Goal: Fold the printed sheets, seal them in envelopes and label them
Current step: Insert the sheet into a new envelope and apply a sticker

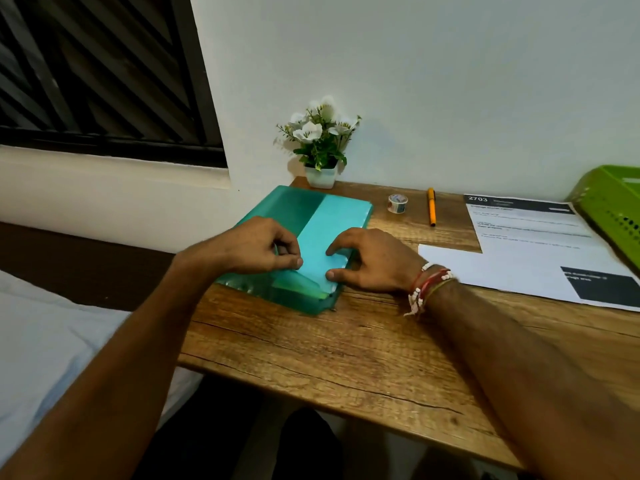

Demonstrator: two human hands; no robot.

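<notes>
Teal plastic is where both hands are busy: a see-through folder (311, 209) lies flat at the back left of the wooden surface (346, 348), with a paler panel showing along its right half. The left hand (252, 247) has its fingers (294, 262) curled, thumb and forefinger pinching the folder's near edge or flap. The right hand (374, 261) rests on the pale panel, with thumb tip and forefinger tip spread apart and pressing down rather than gripping. I cannot tell whether the pale panel is paper inside or part of the cover.

The printed sheets (519, 233) lie flat and unfolded to the right of the folder, well apart from both hands. One carries a dark header, and another (502, 271) overlaps it nearer the front edge. No crease shows in either. No envelope is plainly in view; any may be inside the folder, but that is a guess.

A small roll of tape (397, 203) and an orange pen (431, 206) lie untouched behind the right hand, between the folder and the sheets. A green basket (613, 202) sits at the far right.

By this reckoning the job has barely begun. Opening the folder looks like the step in hand, while folding, stuffing, sealing and labelling all remain.
</notes>
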